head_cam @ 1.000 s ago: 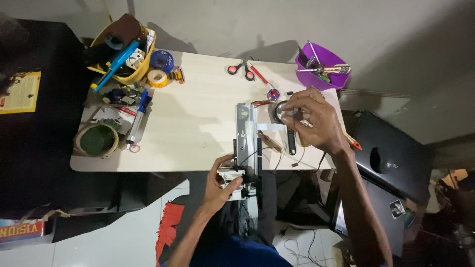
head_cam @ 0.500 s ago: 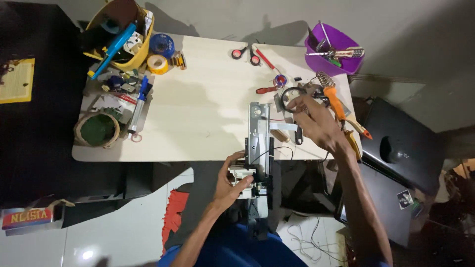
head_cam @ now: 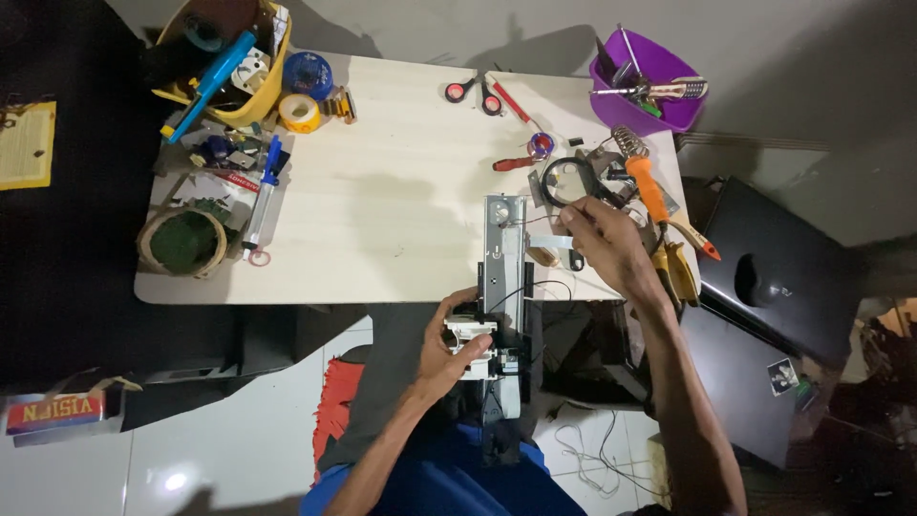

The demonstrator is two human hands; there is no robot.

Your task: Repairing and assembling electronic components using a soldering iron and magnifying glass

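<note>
A long grey metal frame part [head_cam: 503,253] lies across the table's near edge and sticks out over my lap. My left hand [head_cam: 457,342] grips a white and black block [head_cam: 475,336] mounted on the frame's near end. My right hand [head_cam: 602,241] is over the table right of the frame, its fingers pinched on something small near a flat ribbon strip [head_cam: 552,243]; what it pinches is too small to tell. A black cable loop [head_cam: 565,178] lies just beyond that hand.
On the pale wooden table [head_cam: 401,201]: red-handled scissors [head_cam: 470,91], a red screwdriver [head_cam: 519,162], an orange-handled soldering iron [head_cam: 646,182], pliers [head_cam: 676,266], a purple tool bowl [head_cam: 648,78], a yellow tub [head_cam: 220,57], tape rolls [head_cam: 300,113], a woven basket [head_cam: 181,241]. A black case [head_cam: 774,277] stands right.
My right hand has come back from the cable loop toward the frame and the near edge. The left hand keeps its hold on the block. The camera view has shifted.
</note>
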